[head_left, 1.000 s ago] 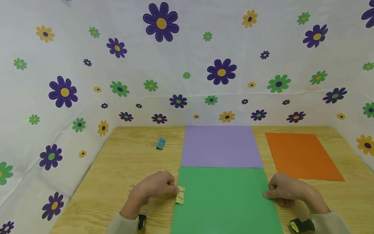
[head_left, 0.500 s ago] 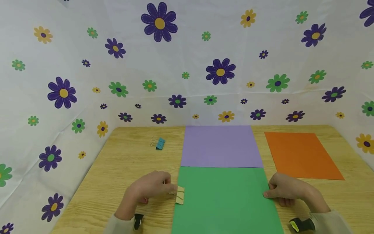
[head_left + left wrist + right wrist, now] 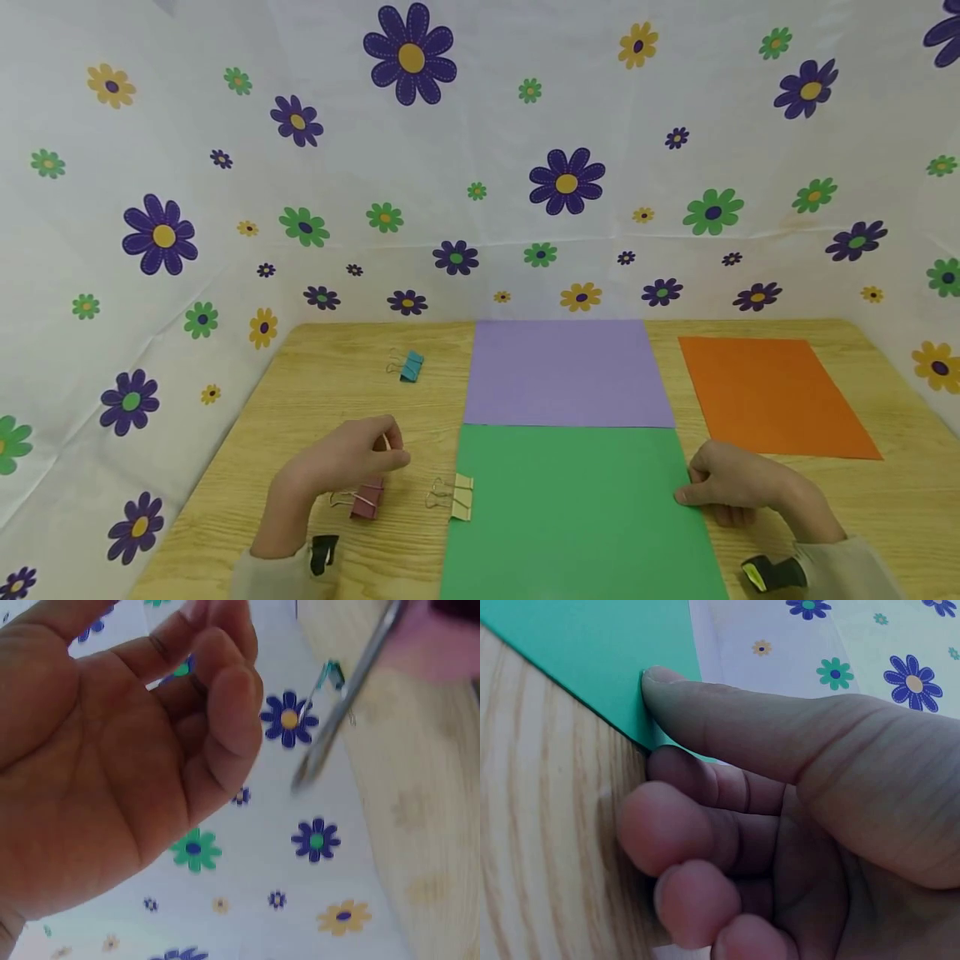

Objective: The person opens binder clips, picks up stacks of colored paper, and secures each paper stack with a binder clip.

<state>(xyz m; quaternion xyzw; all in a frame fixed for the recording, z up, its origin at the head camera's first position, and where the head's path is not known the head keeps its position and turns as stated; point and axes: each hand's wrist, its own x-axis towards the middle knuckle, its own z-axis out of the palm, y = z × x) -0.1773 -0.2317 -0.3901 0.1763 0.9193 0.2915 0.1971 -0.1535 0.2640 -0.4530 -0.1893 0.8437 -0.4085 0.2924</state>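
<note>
My right hand (image 3: 731,483) pinches the right edge of a green sheet (image 3: 577,508) between thumb and index finger; the right wrist view shows the thumb (image 3: 697,720) on top of the sheet. A pale yellow binder clip (image 3: 462,497) sits on the sheet's left edge, its wire handles pointing left. Away from that clip, my left hand (image 3: 337,457) hovers with loosely curled fingers, holding nothing. Just below it in the head view lies a dark pink binder clip (image 3: 367,500), partly hidden by the hand. In the left wrist view the palm (image 3: 105,765) is bare.
A purple sheet (image 3: 562,375) lies behind the green one, their edges meeting. To the right is an orange sheet (image 3: 780,396). A teal binder clip (image 3: 412,367) rests at the back left of the wooden table (image 3: 300,400). Flowered cloth (image 3: 480,150) encloses the back and sides.
My left hand has let go of the yellow binder clip and moved left, uncovering its handles and more of the pink clip. The right hand keeps its pinch on the green sheet.
</note>
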